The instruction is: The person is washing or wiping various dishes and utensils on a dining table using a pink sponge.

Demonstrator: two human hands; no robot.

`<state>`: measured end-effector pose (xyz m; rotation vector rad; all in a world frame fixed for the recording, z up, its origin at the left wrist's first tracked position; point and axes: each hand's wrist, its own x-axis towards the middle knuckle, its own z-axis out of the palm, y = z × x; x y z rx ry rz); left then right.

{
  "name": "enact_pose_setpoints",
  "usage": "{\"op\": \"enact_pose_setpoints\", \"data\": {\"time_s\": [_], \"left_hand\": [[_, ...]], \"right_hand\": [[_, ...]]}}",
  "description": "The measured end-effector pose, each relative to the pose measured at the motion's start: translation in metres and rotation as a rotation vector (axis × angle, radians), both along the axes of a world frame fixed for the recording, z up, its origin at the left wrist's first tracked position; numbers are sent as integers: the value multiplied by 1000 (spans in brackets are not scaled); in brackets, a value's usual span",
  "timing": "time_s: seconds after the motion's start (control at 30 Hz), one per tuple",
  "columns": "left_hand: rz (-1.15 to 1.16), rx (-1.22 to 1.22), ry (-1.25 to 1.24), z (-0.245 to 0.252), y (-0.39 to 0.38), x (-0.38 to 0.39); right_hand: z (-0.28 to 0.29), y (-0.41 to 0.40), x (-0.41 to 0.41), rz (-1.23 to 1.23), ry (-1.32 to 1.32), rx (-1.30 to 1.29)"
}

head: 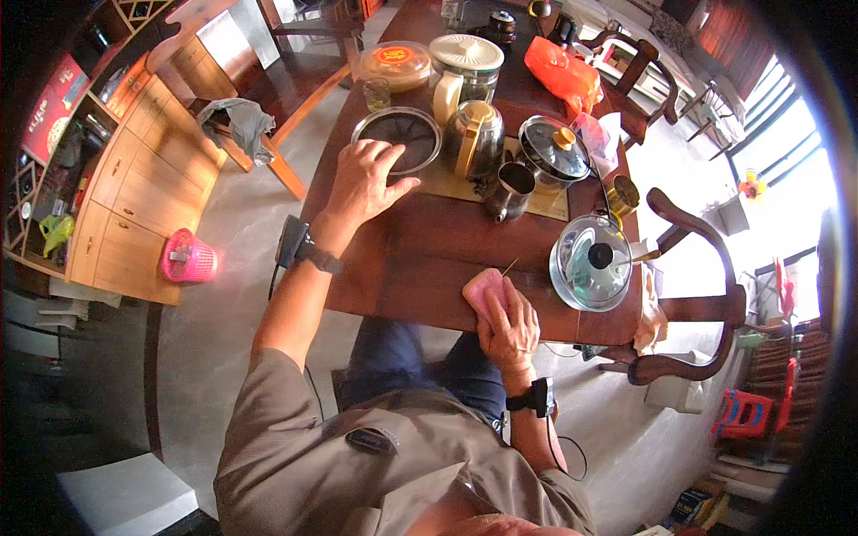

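My left hand is over the near left rim of a round dark tray with a shiny rim. Its thumb and fingers are spread apart, and I cannot tell whether the fingertips touch the rim. At the table's front edge, my right hand holds a pink sponge or folded cloth against the wooden tabletop. A thin stick-like thing pokes up just beyond it. To the right of that hand sits a glass pot with a black-knobbed lid.
Beyond the tray stand a white-lidded jug, a glass kettle, a small dark pitcher and a lidded glass pot. A drinking glass is close behind the tray. A wooden chair flanks the table's right side.
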<state>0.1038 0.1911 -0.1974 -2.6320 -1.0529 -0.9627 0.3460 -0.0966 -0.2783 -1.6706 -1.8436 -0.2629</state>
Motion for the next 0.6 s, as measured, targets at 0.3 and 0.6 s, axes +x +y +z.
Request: {"op": "enact_pose_setpoints", "data": {"time_s": [0.3, 0.6], "left_hand": [[-32, -86, 222, 1, 29, 3], [-29, -79, 304, -1, 33, 8]], "right_hand": [[2, 0, 0, -21, -36, -14], [0, 0, 0, -4, -34, 4]]}}
